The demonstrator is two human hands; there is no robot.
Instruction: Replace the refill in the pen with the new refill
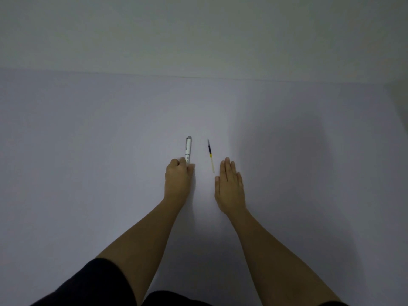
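Observation:
A white pen (pixel 188 149) with a grey end lies on the pale table (pixel 88 151), pointing away from me. My left hand (pixel 178 177) has its fingers curled around the pen's near end. To the right lies a thin refill (pixel 210 155) with a dark far part, a yellow band and a clear near part. My right hand (pixel 229 184) rests flat on the table just right of the refill's near end, fingers together, holding nothing.
The table's far edge (pixel 198 77) meets a plain light wall. Dark sleeves (pixel 92 283) and clothing show at the bottom of the view.

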